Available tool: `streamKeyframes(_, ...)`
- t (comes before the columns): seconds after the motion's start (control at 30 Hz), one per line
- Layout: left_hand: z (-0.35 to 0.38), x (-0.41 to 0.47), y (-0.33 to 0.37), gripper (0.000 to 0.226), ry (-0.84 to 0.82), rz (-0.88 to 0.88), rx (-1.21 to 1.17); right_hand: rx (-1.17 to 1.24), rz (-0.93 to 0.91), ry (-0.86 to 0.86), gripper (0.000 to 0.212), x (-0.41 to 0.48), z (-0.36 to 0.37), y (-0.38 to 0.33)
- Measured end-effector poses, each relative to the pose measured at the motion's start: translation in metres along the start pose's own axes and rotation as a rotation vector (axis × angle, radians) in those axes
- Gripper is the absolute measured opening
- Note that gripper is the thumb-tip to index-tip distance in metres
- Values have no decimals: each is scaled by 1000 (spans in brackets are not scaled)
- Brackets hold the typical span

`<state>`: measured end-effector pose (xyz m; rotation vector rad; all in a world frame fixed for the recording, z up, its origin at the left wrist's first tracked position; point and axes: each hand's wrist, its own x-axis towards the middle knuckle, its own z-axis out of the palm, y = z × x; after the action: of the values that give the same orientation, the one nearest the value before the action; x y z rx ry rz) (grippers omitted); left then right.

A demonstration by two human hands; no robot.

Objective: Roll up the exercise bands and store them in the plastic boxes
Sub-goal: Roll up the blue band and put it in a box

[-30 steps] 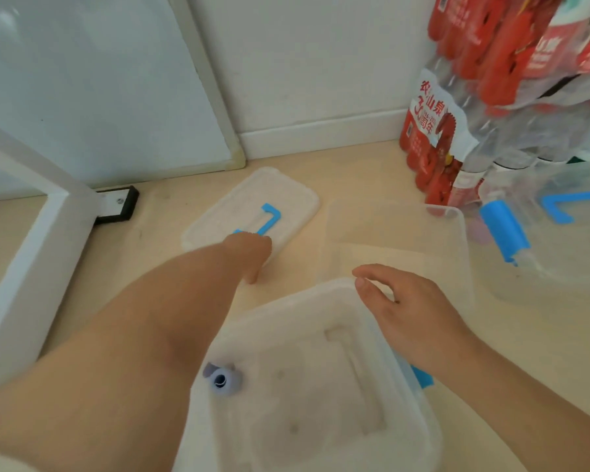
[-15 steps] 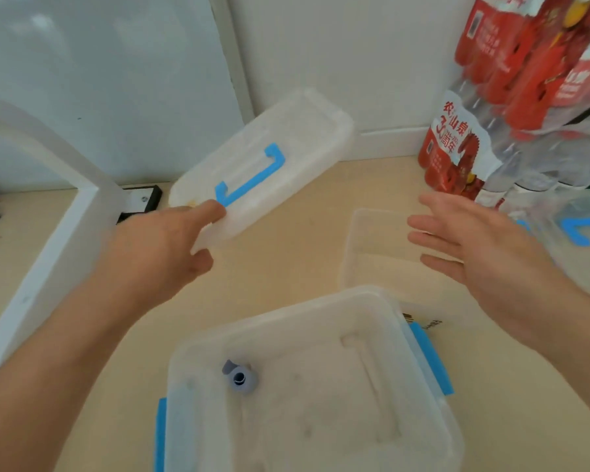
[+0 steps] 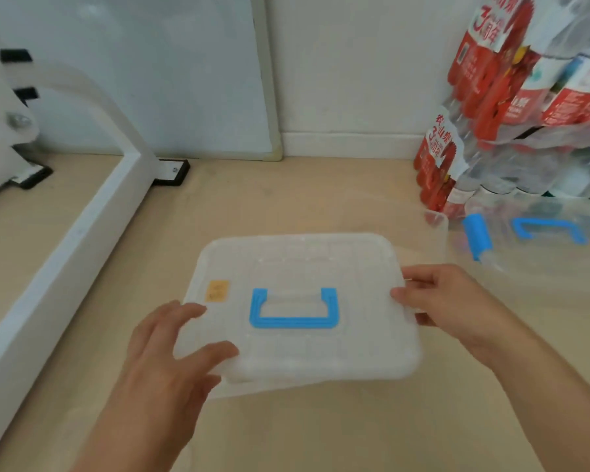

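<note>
A translucent plastic lid (image 3: 321,260) with a blue handle (image 3: 293,310) and a small orange sticker lies flat over the plastic box; only a strip of the box's near wall (image 3: 252,390) shows beneath it. My left hand (image 3: 171,349) grips the lid's near left corner, thumb on top. My right hand (image 3: 447,298) holds the lid's right edge. The rolled band inside the box is hidden by the lid. A second clear box (image 3: 436,226) stands just behind on the right.
At the far right sits another clear box with a blue latch (image 3: 477,236) and a blue handle (image 3: 549,229). Packs of bottled water (image 3: 511,107) stack against the wall behind it. A white frame (image 3: 65,243) runs along the left; a whiteboard leans on the wall.
My left hand lifted the lid from the floor and carried it over the box. My right hand came in and took the lid's right edge. The lid now covers the box.
</note>
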<state>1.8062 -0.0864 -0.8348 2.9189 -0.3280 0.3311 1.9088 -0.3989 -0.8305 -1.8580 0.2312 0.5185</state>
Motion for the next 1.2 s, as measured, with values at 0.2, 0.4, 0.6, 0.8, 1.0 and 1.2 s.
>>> streamKeyframes(0.2, 35, -35, 5, 76, -73, -160, -197, -270, -107, 197, 21, 7, 32, 22)
streamKeyframes(0.4, 44, -45, 7, 48, -39, -354, -305, -392, -202, 274, 22, 11, 44, 33)
streamKeyframes(0.6, 42, -45, 4, 49, -36, -588, -433, -436, -236, 327, 22, 17, 50, 41)
streamKeyframes(0.8, 38, -29, -4, 40, 32, -779, -559, -516, -240, 358, 24, 18, 52, 41)
streamKeyframes(1.0, 38, -7, -14, 39, -15, -839, -470, -660, -145, 391, 20, 27, 50, 34)
streamKeyframes(1.2, 36, -1, -26, 35, 1, -1058, -884, -425, -38, 296, 17, 42, 40, 28)
